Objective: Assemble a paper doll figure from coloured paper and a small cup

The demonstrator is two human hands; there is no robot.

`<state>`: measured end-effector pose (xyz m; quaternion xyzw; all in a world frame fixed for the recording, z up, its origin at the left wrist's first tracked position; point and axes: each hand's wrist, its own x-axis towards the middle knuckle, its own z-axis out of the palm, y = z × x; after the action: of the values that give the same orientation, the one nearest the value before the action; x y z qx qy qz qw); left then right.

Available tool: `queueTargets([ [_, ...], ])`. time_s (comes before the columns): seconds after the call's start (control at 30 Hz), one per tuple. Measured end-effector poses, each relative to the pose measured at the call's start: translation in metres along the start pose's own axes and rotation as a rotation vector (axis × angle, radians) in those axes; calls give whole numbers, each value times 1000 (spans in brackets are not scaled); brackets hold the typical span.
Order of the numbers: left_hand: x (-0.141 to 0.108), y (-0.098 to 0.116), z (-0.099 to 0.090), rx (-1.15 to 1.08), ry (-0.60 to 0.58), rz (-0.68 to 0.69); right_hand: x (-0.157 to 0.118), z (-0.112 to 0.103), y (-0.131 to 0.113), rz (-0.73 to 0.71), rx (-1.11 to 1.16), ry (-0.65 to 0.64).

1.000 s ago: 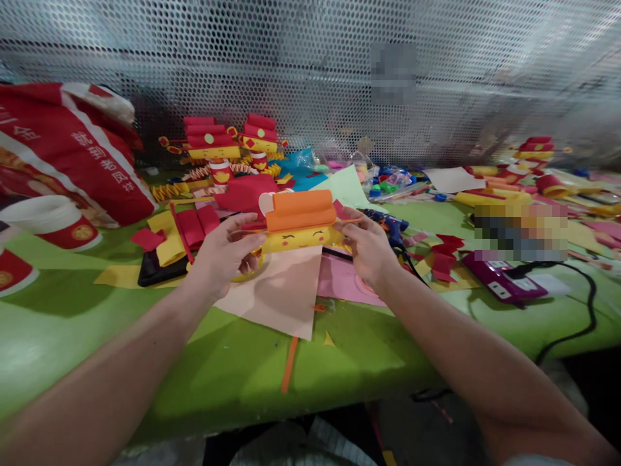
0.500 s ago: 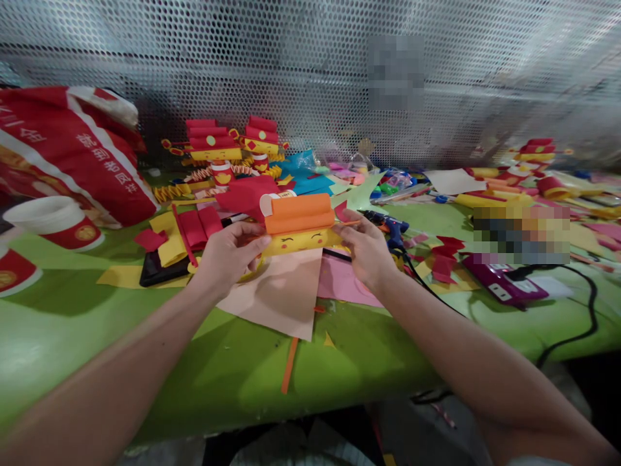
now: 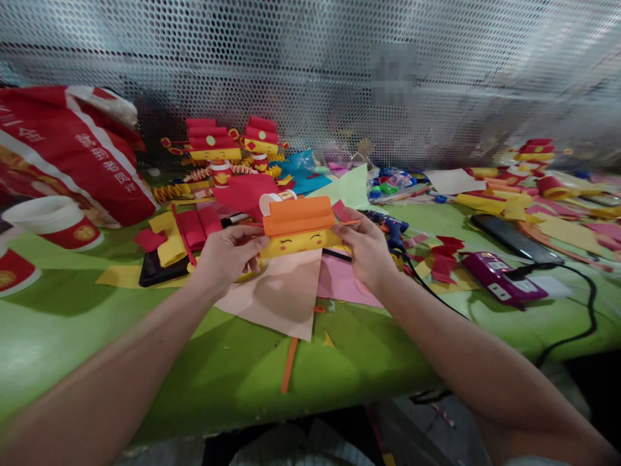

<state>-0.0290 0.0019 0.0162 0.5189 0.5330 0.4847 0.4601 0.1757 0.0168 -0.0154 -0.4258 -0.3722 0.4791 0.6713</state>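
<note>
Two bare hands are seen closed on one paper figure [image 3: 297, 233], which is held just above the green table [image 3: 72, 323], near its middle. The left hand [image 3: 228, 252] is pinched on the figure's left end, thumb on top and fingers curled beneath; the right hand [image 3: 369, 249] is clamped on the right end in the same way. The figure is made of an orange rolled hat [image 3: 297, 215] set on a yellow face strip [image 3: 295, 243] with small drawn eyes and pink cheeks (the mouth is too small to be read). A peach paper sheet [image 3: 286, 291] is spread directly under the figure, and a pink sheet [image 3: 342, 281] lies just beside it, partly under the right hand. An orange paper strip [image 3: 288, 364] lies on the table below the peach sheet. Finished red-and-yellow figures [image 3: 228, 145] are stood against the perforated metal wall [image 3: 310, 71] at the back. A blue glue gun [image 3: 388, 226] is laid just behind the right hand. A purple power strip [image 3: 497, 277] with a black cable [image 3: 587, 310] is placed well to the right, a dark phone [image 3: 514, 236] behind it. Red paper cups [image 3: 55, 223] and a red bag [image 3: 72, 155] are kept at the far left.
</note>
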Motion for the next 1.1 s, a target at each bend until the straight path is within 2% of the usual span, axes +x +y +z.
queueTargets([
  [0.23,3,-4,-3,-92,-40,17,-1,0,-2,17,-10,30],
  [0.37,5,-5,-4,-129,-44,46,0,-2,-2,49,3,5],
  [0.73,4,-1,-5,-249,-56,-31,0,-2,-4,72,86,-30],
  [0.93,0,-6,2,-331,44,-37,2,-2,-3,39,118,-50],
  [1.1,0,-11,3,-361,-69,-110,2,-1,-2,33,135,-54],
])
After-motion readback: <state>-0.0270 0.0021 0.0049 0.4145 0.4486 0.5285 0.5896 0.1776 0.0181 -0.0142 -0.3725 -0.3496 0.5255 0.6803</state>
